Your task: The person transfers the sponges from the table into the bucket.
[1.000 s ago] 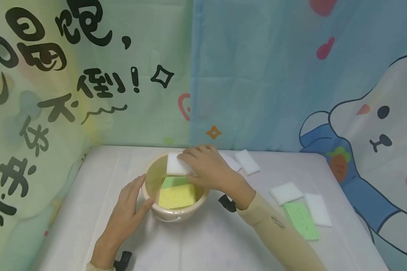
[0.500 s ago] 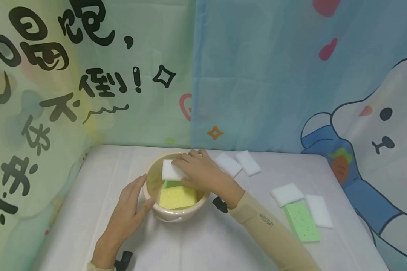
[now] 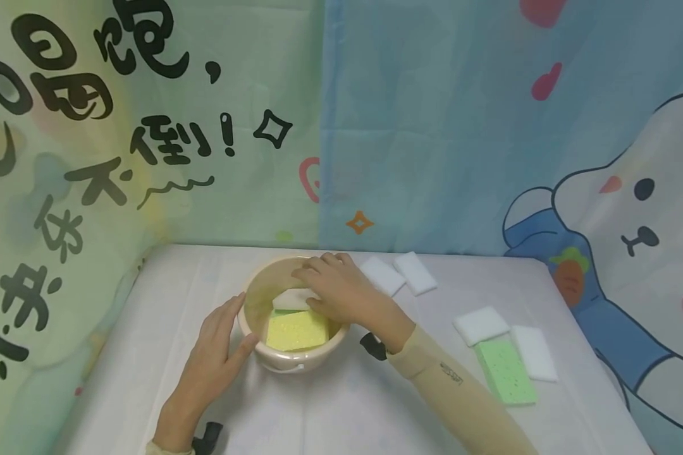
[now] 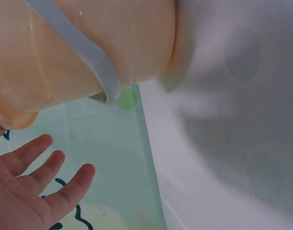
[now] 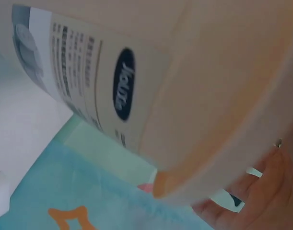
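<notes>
A cream bucket stands on the table with its mouth up. Inside it lie a yellow sponge, a sliver of a green sponge and, behind them, a white sponge. Fingers of my left hand rest at the bucket's left rim, thumb and fingers spread; the left wrist view shows three fingers apart beside the bucket wall. My right hand reaches over the right rim, its fingers loosely bent above the white sponge and apart from it. The bucket partly hides this hand in the right wrist view.
Two white sponges lie behind the right hand, near the table's back edge. Farther right are a green sponge and two more white ones. A printed curtain hangs right behind the table.
The white sponge was held in my right hand at the bucket's mouth. It has gone down into the bucket, out of the fingers. My left hand has stayed at the rim.
</notes>
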The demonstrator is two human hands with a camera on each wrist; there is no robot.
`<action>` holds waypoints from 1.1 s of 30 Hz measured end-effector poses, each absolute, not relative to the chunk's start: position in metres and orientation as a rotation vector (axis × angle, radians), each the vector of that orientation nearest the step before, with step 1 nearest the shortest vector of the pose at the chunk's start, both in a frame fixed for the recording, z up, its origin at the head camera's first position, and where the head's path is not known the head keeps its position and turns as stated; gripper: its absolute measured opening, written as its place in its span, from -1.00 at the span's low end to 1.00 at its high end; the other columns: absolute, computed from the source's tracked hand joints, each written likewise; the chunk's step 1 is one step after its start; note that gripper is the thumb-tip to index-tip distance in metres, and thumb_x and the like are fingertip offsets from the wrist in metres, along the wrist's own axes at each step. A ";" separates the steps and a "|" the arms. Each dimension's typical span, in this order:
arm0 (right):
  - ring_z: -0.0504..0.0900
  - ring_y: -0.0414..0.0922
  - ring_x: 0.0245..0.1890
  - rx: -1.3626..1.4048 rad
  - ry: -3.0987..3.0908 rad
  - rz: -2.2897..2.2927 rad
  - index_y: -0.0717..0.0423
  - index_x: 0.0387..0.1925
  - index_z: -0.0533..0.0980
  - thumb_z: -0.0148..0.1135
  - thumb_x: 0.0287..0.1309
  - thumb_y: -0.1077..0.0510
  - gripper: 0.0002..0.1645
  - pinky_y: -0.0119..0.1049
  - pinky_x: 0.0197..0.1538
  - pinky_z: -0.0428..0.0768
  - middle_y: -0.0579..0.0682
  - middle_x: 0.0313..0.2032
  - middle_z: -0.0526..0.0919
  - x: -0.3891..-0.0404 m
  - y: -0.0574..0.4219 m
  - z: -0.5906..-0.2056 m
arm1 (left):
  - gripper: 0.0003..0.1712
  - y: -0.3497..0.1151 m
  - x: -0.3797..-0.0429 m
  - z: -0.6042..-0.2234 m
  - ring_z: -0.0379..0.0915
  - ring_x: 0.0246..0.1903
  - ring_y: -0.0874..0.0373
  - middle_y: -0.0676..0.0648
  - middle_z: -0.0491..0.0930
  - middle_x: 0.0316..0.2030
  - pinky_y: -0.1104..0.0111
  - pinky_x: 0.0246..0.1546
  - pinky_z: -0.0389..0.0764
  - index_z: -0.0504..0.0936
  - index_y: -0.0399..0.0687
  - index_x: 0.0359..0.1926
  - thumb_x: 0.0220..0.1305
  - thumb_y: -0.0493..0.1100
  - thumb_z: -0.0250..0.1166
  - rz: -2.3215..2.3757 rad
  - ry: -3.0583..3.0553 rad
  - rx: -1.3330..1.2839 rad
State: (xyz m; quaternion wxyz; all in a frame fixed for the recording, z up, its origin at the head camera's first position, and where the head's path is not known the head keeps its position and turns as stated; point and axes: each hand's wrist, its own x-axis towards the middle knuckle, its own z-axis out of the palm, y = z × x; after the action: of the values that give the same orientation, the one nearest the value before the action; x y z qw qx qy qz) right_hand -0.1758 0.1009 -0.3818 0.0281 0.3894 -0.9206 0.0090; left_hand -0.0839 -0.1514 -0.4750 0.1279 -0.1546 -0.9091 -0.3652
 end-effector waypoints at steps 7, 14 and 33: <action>0.49 0.07 0.13 1.140 -2.780 0.094 -0.04 0.21 0.53 0.35 0.27 0.09 -0.52 0.05 0.19 0.41 -0.01 0.10 0.59 -0.169 0.119 -0.371 | -0.20 -0.152 -0.083 -0.474 0.08 0.42 -0.19 -0.19 0.19 0.46 -0.21 0.31 0.20 0.07 0.06 0.57 0.45 0.03 0.21 -1.067 -2.648 -0.455; 0.55 0.11 0.02 1.091 -2.677 0.194 0.04 0.14 0.57 0.43 0.19 0.14 -0.53 0.10 0.15 0.44 0.03 0.03 0.62 -0.164 0.149 -0.367 | -0.20 -0.152 -0.083 -0.474 0.08 0.42 -0.19 -0.19 0.19 0.46 -0.20 0.32 0.20 0.08 0.04 0.57 0.45 0.02 0.22 -1.060 -2.648 -0.452; 0.56 0.21 0.06 0.752 -2.778 0.224 0.16 0.12 0.58 0.42 0.17 0.15 -0.53 0.27 0.10 0.44 0.14 0.00 0.65 -0.144 0.231 -0.381 | -0.18 -0.152 -0.083 -0.475 0.08 0.41 -0.17 -0.21 0.21 0.45 -0.19 0.32 0.21 0.08 0.03 0.57 0.43 -0.02 0.25 -1.068 -2.643 -0.463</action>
State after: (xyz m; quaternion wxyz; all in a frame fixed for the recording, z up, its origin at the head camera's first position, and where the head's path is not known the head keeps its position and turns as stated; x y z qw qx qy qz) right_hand -0.1439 0.2314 -0.3807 0.1272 0.2585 -0.9545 0.0769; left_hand -0.0835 -0.1517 -0.4747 0.1267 -0.1590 -0.9078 -0.3667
